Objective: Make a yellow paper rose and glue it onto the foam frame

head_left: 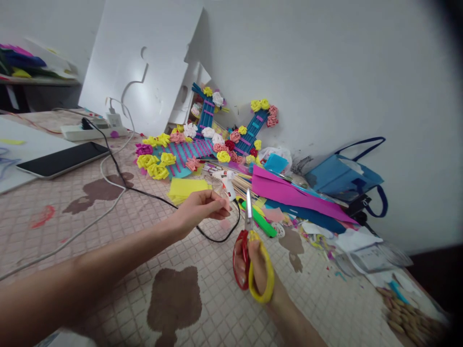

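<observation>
Right hand [258, 270] is wrapped through the handles of the scissors [249, 221], thumb in the yellow loop, blades pointing away over the table [217, 299] and looking nearly together. A little farther off, the left hand [200, 207] pinches a small pink piece [227, 204] between thumb and fingers; it sits near the blades but apart from them, so no cut appears to be under way. Whether its edges are already trimmed is too small to tell.

Just beyond lie a green tool [265, 222], a white glue gun [228, 185], a yellow paper stack [186, 189] and a magenta sheet [289, 193]. Behind these, blue slatted panels [186, 154] carry many flowers [157, 171] in yellow, pink, white and red. Judging by this, much of the decorating looks done, while the pink piece is joined to nothing and the paper stack remains loose. Farthest back, a white board [144, 48] leans on the wall [307, 72].
</observation>
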